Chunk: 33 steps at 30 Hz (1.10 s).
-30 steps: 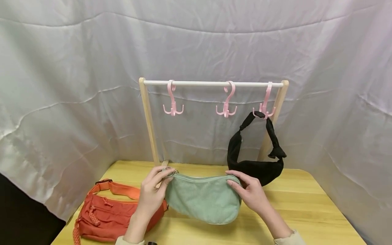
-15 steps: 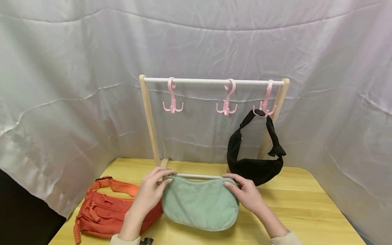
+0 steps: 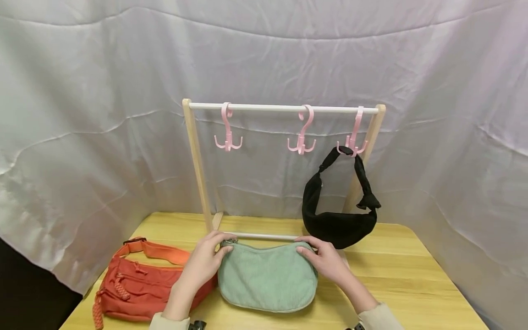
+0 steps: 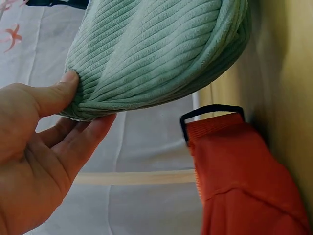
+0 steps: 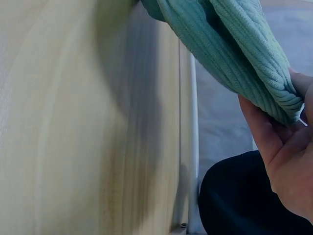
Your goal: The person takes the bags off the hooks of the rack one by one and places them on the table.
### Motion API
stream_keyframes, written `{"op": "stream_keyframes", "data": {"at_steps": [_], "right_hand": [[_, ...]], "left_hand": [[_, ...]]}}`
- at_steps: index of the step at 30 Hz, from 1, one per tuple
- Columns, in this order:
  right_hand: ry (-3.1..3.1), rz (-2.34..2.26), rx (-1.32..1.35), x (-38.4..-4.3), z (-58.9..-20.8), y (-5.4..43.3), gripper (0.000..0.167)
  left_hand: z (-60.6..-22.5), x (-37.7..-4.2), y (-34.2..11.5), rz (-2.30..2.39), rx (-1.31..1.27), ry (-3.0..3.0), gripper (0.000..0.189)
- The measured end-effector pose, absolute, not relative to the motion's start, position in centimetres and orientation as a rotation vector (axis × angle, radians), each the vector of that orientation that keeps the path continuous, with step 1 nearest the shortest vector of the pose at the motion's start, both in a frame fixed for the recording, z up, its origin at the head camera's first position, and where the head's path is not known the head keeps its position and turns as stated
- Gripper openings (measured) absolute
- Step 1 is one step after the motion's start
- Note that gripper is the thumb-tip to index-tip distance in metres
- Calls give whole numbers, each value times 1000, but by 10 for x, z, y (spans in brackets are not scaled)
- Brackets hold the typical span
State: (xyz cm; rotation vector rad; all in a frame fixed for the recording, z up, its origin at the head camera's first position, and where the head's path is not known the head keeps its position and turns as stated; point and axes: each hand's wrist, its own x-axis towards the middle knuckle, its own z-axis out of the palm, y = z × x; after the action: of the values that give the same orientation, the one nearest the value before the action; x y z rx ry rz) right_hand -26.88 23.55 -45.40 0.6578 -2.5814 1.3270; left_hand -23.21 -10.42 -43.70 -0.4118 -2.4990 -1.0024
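A mint-green corduroy bag [image 3: 268, 279] with a zipper along its top hangs between both hands, its broad side towards me. The left hand [image 3: 206, 259] pinches its upper left corner near the metal ring; in the left wrist view the thumb lies on one side of the ribbed cloth and the fingers on the other. At the upper right corner, the right hand [image 3: 326, 261] pinches the bag the same way. In the right wrist view, the bag's lower edge [image 5: 220, 63] stands off the table. Its strap is not seen.
A red-orange bag [image 3: 140, 288] lies on the wooden table [image 3: 412, 275] left of the left forearm. Behind stands a rack with a white rail [image 3: 264, 107] bearing pink hooks [image 3: 301, 140]. From the right hook hangs a black bag [image 3: 340, 227], close behind the right hand.
Both hands have lowered the green bag slightly and drawn it a little nearer and to the left. The rack's lower white bar has come into sight above it. Both grips stay.
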Motion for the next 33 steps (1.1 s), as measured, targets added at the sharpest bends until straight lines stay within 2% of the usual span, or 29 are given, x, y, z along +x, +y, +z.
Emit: {"op": "stream_keyframes", "data": {"at_steps": [14,33], "right_hand": [[-2700,1321,545,-281,-465,236,27],[-2738,1308,491,-305,-487,232,25]], "left_hand": [[-448,-258,-103,-1078,-468,-2555,27],[-469,-286,-104,-1174,-362,-2642,27]]}}
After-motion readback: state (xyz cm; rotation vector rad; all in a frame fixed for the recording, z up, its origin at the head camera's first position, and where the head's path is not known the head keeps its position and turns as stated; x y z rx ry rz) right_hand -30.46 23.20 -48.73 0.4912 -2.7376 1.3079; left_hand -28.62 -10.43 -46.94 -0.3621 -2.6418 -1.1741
